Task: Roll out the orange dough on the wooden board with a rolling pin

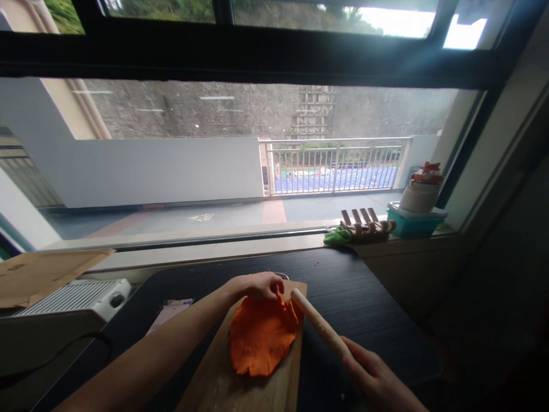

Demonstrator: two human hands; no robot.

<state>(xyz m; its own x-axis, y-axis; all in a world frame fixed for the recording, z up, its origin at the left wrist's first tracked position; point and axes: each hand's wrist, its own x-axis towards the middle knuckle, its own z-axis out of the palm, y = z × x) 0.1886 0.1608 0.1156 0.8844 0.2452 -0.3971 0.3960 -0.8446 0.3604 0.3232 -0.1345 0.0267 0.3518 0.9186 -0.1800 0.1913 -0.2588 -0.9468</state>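
A flattened round of orange dough (262,337), which could also be modelling clay, lies on a wooden board (285,389). Its rim is uneven, with small cracks at the bottom. My left hand (262,284) reaches over the far edge of the dough, its fingers curled and pinching that edge. In my right hand (364,369), a pale wooden rolling pin (319,323) is gripped by its near end. The pin slants up to the left, and its far tip is just right of the dough's upper edge.
The board rests on a dark table (364,309). A phone (171,312) lies left of my forearm. A white heater (81,300) with cardboard (47,274) on it stands at far left. On the windowsill are a green cloth (337,236), a wooden rack (366,227) and a teal box (416,223).
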